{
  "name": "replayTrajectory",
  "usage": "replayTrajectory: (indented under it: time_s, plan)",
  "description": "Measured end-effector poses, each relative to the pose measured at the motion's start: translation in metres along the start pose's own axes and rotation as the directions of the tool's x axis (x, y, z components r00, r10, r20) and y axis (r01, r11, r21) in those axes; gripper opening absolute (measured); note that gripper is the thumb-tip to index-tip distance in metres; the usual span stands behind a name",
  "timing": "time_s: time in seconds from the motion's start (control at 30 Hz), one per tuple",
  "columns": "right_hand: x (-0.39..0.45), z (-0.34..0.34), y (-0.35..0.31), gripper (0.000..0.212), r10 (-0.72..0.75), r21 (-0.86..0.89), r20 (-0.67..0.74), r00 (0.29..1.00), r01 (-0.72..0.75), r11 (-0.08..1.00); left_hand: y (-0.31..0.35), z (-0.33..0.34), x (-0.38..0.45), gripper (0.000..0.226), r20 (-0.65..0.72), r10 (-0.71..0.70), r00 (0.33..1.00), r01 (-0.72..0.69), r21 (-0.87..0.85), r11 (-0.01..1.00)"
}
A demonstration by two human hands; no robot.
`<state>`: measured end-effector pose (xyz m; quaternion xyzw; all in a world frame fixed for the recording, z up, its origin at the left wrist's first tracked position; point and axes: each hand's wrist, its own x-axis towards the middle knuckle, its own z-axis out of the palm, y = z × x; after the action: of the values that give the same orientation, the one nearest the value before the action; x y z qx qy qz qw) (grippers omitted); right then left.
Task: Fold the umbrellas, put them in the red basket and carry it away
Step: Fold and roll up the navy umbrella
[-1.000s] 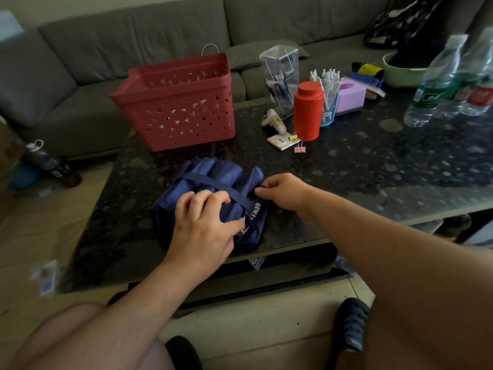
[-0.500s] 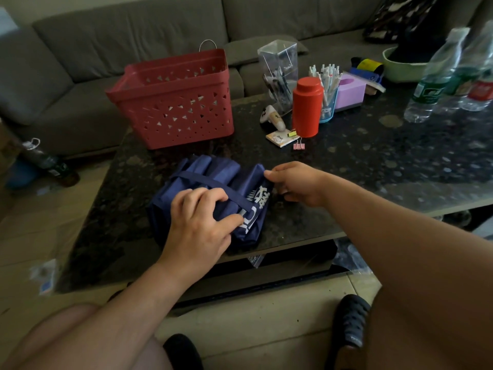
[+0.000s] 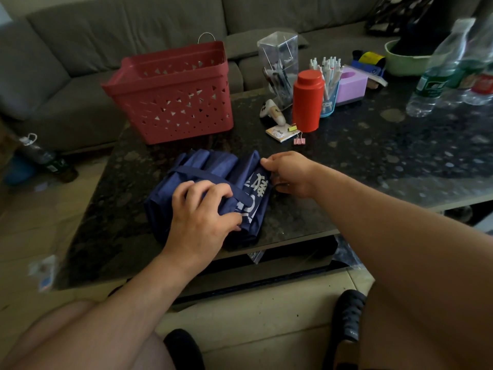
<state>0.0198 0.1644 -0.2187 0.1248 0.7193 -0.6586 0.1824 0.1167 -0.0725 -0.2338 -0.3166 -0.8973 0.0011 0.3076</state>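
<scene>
A navy blue umbrella (image 3: 213, 169) with white lettering lies collapsed and bunched near the front edge of the dark table (image 3: 373, 161), a strap running across its folds. My left hand (image 3: 200, 220) lies on top of it with curled fingers gripping the cloth and strap. My right hand (image 3: 289, 173) pinches the cloth edge at the umbrella's right side. The red basket (image 3: 173, 100) with triangular holes stands upright behind the umbrella, apart from it; nothing shows inside it.
A red canister (image 3: 306, 101), a cup of pens (image 3: 329, 86), a clear plastic box (image 3: 278, 65), a lilac box (image 3: 350, 85), binder clips (image 3: 298, 141) and water bottles (image 3: 437, 73) crowd the table's back right. A grey sofa (image 3: 80, 49) runs behind.
My right hand has pulled the umbrella's cloth edge out to the right, baring the white lettering. My left hand stays on the umbrella.
</scene>
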Motion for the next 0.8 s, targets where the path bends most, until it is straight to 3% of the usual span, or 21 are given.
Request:
replayTrajectory:
  time_s: [0.47, 0.63, 0.7, 0.8]
  plan:
    - [0.001, -0.003, 0.006, 0.025, -0.024, -0.038, -0.08, 0.996, 0.021, 0.999, 0.001, 0.007, -0.001, 0.007, -0.039, 0.021, 0.999, -0.021, -0.001, 1.0]
    - [0.002, -0.006, 0.006, 0.016, -0.039, -0.086, -0.136, 0.99, 0.027, 0.996, 0.003, -0.004, 0.0, 0.011, -0.02, 0.116, 0.993, -0.117, -0.046, 0.992]
    - [-0.002, -0.008, 0.002, 0.008, -0.085, -0.097, -0.178, 0.98, 0.068, 0.993, -0.009, -0.019, 0.005, 0.019, -0.117, 0.051, 0.992, -0.06, -0.072, 0.996]
    - [-0.011, -0.01, -0.011, 0.007, -0.235, -0.153, -0.271, 0.933, 0.199, 0.968, -0.056, -0.046, 0.006, 0.024, -0.324, -0.247, 0.913, 0.228, -0.094, 0.969]
